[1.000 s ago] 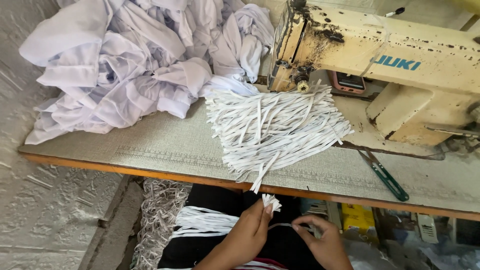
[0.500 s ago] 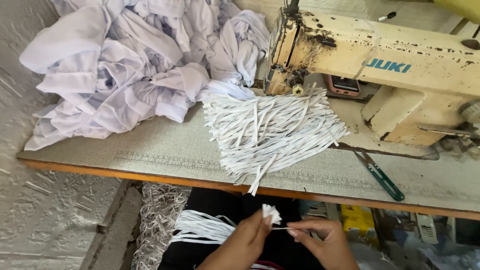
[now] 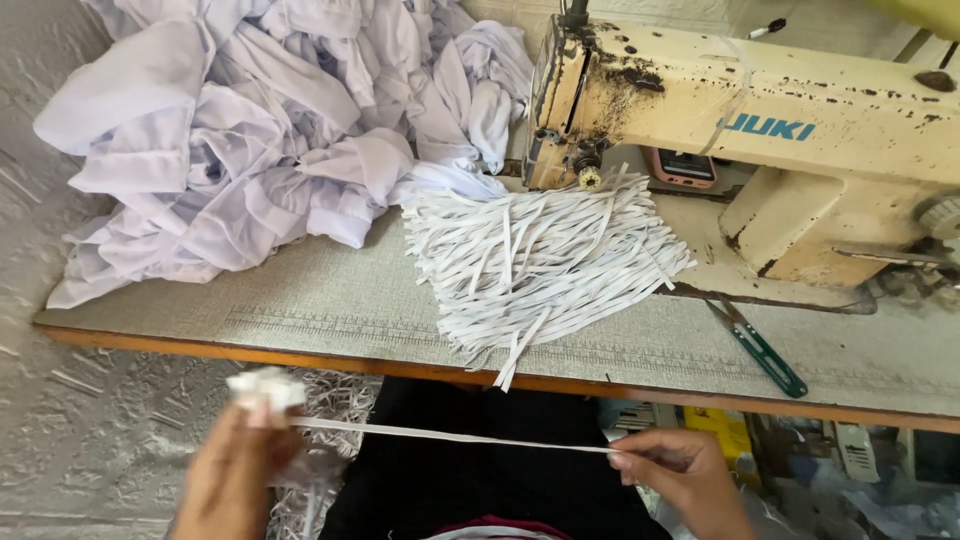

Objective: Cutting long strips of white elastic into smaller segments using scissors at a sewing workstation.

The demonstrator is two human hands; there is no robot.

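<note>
My left hand (image 3: pixel 235 475) is low at the left, gripping a bunch of white elastic strips (image 3: pixel 265 388) by their ends. My right hand (image 3: pixel 685 475) is low at the right, pinching the end of one white strip (image 3: pixel 450 436) that runs taut between both hands. Both hands are below the table's front edge, over my dark lap. A large pile of cut white strips (image 3: pixel 535 260) lies on the table in front of the sewing machine (image 3: pixel 760 140).
A heap of white garments (image 3: pixel 260 140) covers the table's back left. Green-handled snips (image 3: pixel 762 350) lie to the right of the strip pile. A phone (image 3: pixel 682 168) rests under the machine arm. The wooden table edge (image 3: pixel 300 355) crosses above my hands.
My hands were close together below the table edge; now they have spread wide apart, the left going left, the right going right, drawing one strip out taut.
</note>
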